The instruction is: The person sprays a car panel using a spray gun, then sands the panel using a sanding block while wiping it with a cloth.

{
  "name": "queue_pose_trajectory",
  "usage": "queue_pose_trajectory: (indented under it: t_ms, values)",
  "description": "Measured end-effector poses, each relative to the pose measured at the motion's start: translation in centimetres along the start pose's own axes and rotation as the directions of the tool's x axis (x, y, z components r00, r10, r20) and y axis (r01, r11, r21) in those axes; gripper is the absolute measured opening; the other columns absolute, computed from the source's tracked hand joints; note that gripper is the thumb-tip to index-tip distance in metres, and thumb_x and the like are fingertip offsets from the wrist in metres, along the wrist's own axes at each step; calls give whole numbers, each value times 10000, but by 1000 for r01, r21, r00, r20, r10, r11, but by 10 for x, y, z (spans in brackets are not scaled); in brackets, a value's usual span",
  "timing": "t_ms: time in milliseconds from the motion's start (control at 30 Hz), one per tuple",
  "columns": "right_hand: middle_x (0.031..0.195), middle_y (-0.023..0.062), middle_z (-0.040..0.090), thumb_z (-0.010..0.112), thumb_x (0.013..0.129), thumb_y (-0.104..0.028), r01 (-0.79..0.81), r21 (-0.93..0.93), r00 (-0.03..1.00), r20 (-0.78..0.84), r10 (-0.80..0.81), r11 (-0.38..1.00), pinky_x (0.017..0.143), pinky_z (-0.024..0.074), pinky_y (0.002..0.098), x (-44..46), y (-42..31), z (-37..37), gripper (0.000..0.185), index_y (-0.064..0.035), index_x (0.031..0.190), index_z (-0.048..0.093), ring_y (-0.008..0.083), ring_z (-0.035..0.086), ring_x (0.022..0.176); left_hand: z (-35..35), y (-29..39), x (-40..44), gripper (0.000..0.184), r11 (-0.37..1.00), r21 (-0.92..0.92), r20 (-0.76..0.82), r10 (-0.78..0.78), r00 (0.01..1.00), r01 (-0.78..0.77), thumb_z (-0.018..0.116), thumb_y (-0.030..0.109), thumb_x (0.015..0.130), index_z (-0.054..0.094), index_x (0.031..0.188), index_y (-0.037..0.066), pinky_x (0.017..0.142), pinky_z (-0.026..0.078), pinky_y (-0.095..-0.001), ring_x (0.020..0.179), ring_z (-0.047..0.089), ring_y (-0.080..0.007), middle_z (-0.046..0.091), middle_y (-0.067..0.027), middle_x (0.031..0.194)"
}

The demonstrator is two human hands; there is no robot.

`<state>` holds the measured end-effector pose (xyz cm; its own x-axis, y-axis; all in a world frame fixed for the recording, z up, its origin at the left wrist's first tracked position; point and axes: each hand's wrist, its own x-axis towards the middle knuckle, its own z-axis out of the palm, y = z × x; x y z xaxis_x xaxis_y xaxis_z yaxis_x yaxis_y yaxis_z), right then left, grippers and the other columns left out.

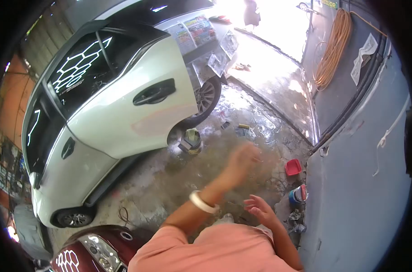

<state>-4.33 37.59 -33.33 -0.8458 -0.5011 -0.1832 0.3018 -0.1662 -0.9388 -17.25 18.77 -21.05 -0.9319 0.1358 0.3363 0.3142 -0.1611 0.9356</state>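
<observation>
My left hand (244,164), with a white band on its wrist, reaches forward in the air over the wet concrete floor (169,181). It is smeared by motion, so its fingers and anything in them are unclear. My right hand (259,209) is held close to my body with its fingers apart and nothing visible in them. Ahead to the left stands a white car (138,118), touched by neither hand. Newspaper sheets (199,31) cover part of its rear, around the rear wheel (206,97).
A bucket (192,144) with things on top stands by the car. Near the grey wall (355,181) are a red plastic container (293,167) and a blue can (298,195). An orange hose (335,50) hangs coiled. Behind left is a dark red car (97,249). A person (252,12) stands outside.
</observation>
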Motion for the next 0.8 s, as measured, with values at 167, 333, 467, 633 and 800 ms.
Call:
queue_pose_trajectory:
  t_ms: [167, 333, 467, 633, 800]
  values:
    - [1187, 166, 638, 660, 910, -236, -279, -164, 868, -465, 176, 946, 944, 483, 335, -5, 101, -91, 504, 10, 1324, 514, 237, 617, 1106, -228, 13, 67, 140, 661, 728, -425, 225, 877, 183, 584, 166, 957, 605, 978, 29, 811, 470, -353, 885, 590, -197, 622, -96, 925]
    - [1157, 266, 630, 666, 845, -351, -643, -540, 690, -716, 105, 543, 939, 472, 429, -42, 180, -144, 619, 38, 1306, 523, 403, 602, 1103, -357, 34, 121, 216, 200, 953, -276, 274, 921, 227, 627, 180, 926, 612, 1049, 3, 799, 487, -372, 888, 599, -287, 599, -150, 1007]
    - [1158, 274, 630, 681, 832, -341, -843, -351, 521, -721, 457, 407, 907, 479, 450, -52, 235, -169, 594, 46, 1263, 547, 409, 604, 1095, -399, 22, 165, 289, -46, 984, -154, 285, 946, 174, 648, 174, 907, 600, 1122, -14, 829, 494, -406, 1016, 585, -330, 591, -173, 1111]
    - [999, 233, 672, 702, 815, -273, -950, -40, 270, -600, 753, 309, 587, 534, 423, -27, 269, -213, 475, 67, 1130, 600, 347, 685, 726, -418, 9, 196, 358, -218, 923, -306, 83, 948, 317, 673, 205, 881, 602, 1160, -7, 895, 470, -445, 1089, 554, -360, 591, -174, 1165]
    - [881, 169, 666, 652, 850, -266, -831, -196, 510, -640, 574, 521, 537, 495, 403, 63, 281, -302, 331, 36, 980, 622, 273, 645, 636, -410, 9, 203, 358, -259, 884, -381, 85, 921, 390, 688, 256, 861, 639, 1137, 33, 915, 460, -456, 1079, 560, -362, 624, -145, 1142]
